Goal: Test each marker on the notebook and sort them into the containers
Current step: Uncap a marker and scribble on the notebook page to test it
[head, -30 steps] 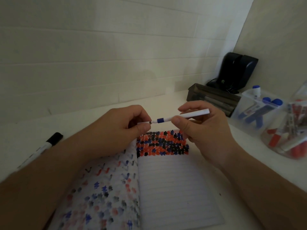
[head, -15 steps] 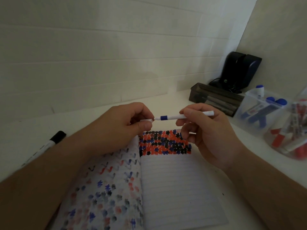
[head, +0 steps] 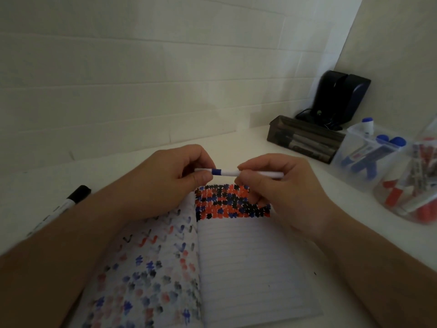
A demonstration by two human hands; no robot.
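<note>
Both hands are holding a white marker [head: 230,172] with a blue band level above the open notebook [head: 236,268] on the bench [head: 236,140]. The left hand [head: 170,183] is pinching one end with curled fingers [head: 201,178], possibly on a cap, though that end is hidden. The right hand [head: 283,192] is pinching the barrel. A black-capped marker [head: 63,207] is lying at left; three containers [head: 361,157] of markers are standing at right.
</note>
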